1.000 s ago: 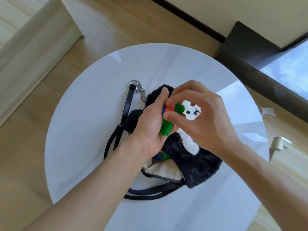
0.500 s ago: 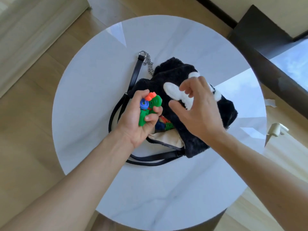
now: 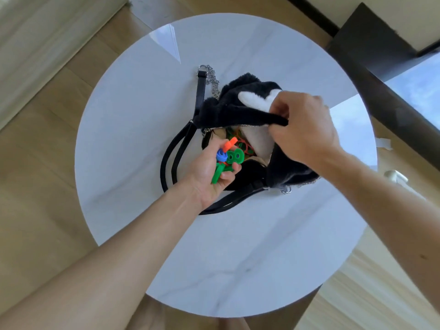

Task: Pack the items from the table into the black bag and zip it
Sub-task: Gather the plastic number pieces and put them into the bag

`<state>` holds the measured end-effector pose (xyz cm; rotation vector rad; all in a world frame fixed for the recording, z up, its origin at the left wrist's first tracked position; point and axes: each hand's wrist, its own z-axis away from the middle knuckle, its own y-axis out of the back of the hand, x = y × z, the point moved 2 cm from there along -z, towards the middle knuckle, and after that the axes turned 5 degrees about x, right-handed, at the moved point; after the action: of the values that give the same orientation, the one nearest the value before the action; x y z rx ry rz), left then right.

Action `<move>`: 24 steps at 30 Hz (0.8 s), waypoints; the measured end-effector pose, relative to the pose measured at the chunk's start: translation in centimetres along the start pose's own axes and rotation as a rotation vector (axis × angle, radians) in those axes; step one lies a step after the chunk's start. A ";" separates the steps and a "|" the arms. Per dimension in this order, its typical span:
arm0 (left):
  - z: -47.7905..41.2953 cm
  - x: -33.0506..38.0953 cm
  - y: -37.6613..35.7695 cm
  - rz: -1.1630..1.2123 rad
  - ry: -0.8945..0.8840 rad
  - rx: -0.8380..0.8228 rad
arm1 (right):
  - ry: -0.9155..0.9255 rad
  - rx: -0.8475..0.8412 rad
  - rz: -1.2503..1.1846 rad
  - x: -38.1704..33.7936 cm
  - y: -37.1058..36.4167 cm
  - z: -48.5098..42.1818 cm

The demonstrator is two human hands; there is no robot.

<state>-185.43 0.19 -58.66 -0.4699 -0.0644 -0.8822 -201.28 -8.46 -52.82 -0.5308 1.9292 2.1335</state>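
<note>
Right hand (image 3: 302, 129) pinches the upper lip of the fluffy black bag (image 3: 240, 108) and holds the mouth wide open on the round white table (image 3: 142, 129). Left hand (image 3: 209, 170) is closed around a fistful of green, blue and orange plastic toys (image 3: 229, 157), right at the opening, where more bright pieces (image 3: 242, 144) lie inside.

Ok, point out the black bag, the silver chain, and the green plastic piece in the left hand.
black bag (image 3: 240, 108): head view, on the fuzzy upper flap.
silver chain (image 3: 213, 81): head view, on the links beside the strap's ring.
green plastic piece (image 3: 234, 156): head view, on its round end, held in the left hand (image 3: 209, 172).
</note>
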 end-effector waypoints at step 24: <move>1.2 1.9 -5.8 0.141 -0.132 0.012 | -0.114 -0.037 -0.161 1.0 2.2 -0.1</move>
<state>-188.41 -3.82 -55.00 -0.5146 -0.1556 -0.7116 -203.08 -8.86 -51.26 -0.5399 1.7286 2.0557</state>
